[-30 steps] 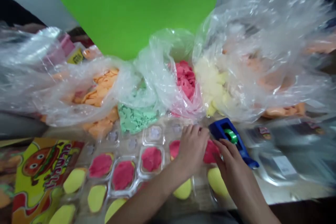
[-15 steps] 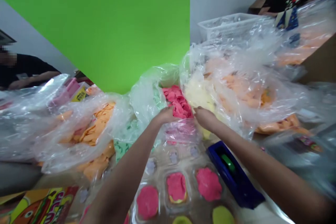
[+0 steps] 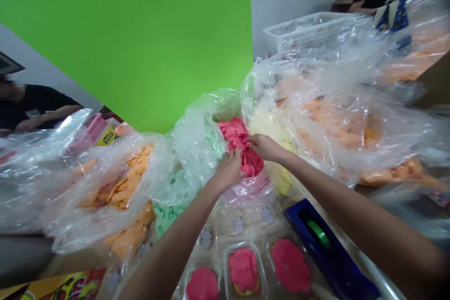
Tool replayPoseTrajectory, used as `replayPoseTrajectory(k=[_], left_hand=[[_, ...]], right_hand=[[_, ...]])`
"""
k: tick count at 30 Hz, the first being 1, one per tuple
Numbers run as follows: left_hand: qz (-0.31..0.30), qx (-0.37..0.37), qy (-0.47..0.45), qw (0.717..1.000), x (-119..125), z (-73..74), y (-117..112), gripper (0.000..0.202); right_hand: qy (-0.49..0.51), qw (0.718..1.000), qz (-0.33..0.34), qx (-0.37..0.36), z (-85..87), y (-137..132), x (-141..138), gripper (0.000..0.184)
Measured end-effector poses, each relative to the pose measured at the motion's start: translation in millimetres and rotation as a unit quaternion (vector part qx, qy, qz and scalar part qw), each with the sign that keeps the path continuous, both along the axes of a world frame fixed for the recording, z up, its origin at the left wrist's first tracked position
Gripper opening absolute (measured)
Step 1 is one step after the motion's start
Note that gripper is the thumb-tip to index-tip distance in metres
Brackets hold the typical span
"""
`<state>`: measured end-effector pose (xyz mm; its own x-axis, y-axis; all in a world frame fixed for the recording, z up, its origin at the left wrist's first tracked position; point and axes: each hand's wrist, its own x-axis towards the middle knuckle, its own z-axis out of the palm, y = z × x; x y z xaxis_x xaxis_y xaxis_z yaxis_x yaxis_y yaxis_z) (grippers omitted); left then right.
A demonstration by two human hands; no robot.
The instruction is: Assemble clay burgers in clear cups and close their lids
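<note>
Both of my hands reach into a clear plastic bag of pink pieces (image 3: 236, 133) at the middle of the table. My left hand (image 3: 228, 168) has its fingers curled on the near side of the pink pile. My right hand (image 3: 264, 146) rests on the pile's right side with its fingers bent down among the pieces. What either hand holds is hidden. Below my arms lies a clear blister tray (image 3: 211, 239) whose pockets hold pink pieces (image 3: 244, 269).
A blue tape dispenser (image 3: 328, 255) with a green roll lies right of the tray. Bags of orange pieces (image 3: 128, 183), green pieces (image 3: 165, 211), yellow pieces (image 3: 267, 122) and more orange pieces (image 3: 344, 126) surround the pink bag. A white basket (image 3: 302, 33) stands behind. Other people sit at far left and top right.
My hands left the blister tray and went up and forward into the pink bag. My view rose from the tray toward the bags.
</note>
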<state>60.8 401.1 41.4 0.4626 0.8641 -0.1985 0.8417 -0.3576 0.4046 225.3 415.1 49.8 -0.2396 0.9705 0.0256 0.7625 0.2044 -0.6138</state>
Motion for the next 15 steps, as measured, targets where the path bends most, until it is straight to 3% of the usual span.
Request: replayPoseTrajectory(k=[3,7,10,13,15], left_hand=[[0.024,-0.010,-0.038,0.999,-8.6,-7.7,-5.3,0.076],[0.037,-0.015,-0.126,0.991,-13.9,-8.3,-5.9,0.050],[0.071,-0.003,-0.211,0.975,-17.3,9.2,-5.0,0.034],[0.103,-0.015,-0.290,0.951,-21.8,37.5,-9.5,0.040],[0.091,-0.047,-0.329,0.939,-23.4,56.5,-19.9,0.044]], right_hand=[[0.055,0.998,-0.002,-0.013,-4.0,-3.9,0.3,0.024],[0.144,0.988,-0.032,-0.036,-3.8,-22.9,5.5,0.022],[0.242,0.967,-0.067,-0.054,1.7,-39.2,6.6,0.025],[0.365,0.924,-0.068,-0.093,13.0,-56.7,-1.8,0.037],[0.439,0.888,-0.034,-0.133,23.9,-68.9,-11.7,0.050]])
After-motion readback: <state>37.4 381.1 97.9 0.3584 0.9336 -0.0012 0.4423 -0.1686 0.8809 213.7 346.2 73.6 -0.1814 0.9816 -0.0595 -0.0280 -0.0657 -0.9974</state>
